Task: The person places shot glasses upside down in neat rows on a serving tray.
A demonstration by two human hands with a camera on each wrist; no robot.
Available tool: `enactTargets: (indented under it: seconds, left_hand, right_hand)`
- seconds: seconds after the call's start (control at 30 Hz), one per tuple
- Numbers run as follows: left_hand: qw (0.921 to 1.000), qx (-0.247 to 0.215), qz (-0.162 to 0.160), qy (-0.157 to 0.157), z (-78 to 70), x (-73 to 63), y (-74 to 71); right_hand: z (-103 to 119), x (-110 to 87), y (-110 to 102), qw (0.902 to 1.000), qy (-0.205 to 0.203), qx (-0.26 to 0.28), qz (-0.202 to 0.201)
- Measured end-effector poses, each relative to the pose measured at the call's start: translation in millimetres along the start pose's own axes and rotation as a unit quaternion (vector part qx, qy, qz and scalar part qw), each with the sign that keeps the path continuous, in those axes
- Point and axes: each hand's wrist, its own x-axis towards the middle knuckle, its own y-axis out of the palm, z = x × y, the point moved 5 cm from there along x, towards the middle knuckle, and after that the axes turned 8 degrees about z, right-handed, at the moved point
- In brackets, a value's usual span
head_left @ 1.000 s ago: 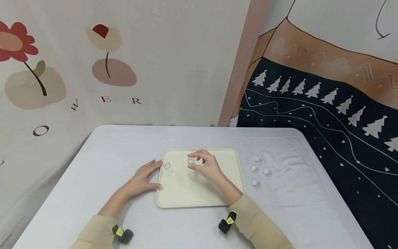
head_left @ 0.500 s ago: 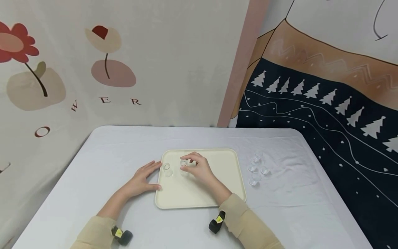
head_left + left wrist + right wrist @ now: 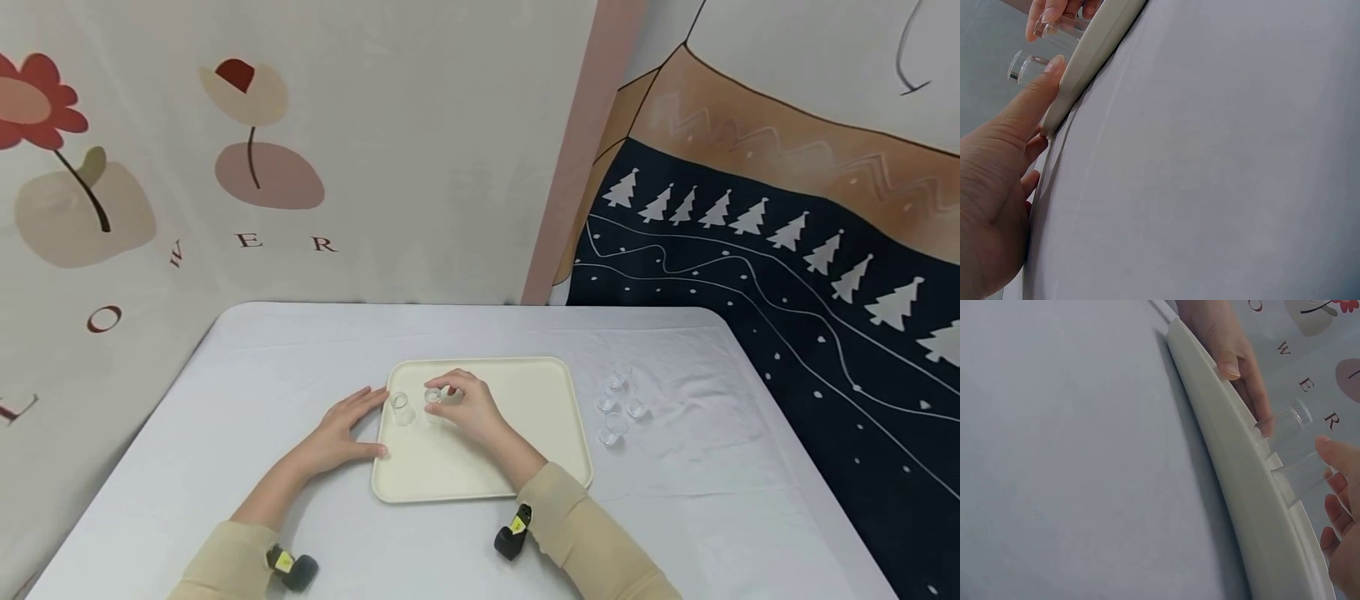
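A cream tray [image 3: 487, 467] lies on the table. My left hand [image 3: 337, 437] rests with spread, straight fingers at its left rim; in the left wrist view the thumb [image 3: 1044, 84] touches the rim. Between thumb and fingers, my right hand [image 3: 474, 412] pinches a small clear glass [image 3: 432, 397] near its top, upright over the left part of the tray. A second clear glass [image 3: 402, 411] stands to its left, close to the left fingertips. In the right wrist view, the pinched glass [image 3: 1305, 478] has its lower end hidden behind the tray wall.
Several more clear glasses [image 3: 613, 427] are grouped on the white tablecloth [image 3: 712, 467], right of the tray. Behind the table hang a pale printed curtain [image 3: 420, 150] and a dark cloth with white trees [image 3: 697, 250].
My right hand has carried its glass leftward across the tray, closer to the standing glass, slowing in the last half second. The left hand has stayed at the rim.
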Motion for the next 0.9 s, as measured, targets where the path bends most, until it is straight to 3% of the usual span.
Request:
enactTargets:
  seconds: [0.5,0.9]
  left_hand:
    - [0.9999,0.001,-0.003,0.011,2.5,0.4,0.7]
    - [1.0,0.001,-0.005,0.008,1.6,0.6,0.1]
  right_hand:
    - [4.7,-4.7,-3.2,0.9995,-0.004,-0.032,0.002]
    - [16.5,-25.2,-37.7,0.9996,0.017,-0.02,-0.007]
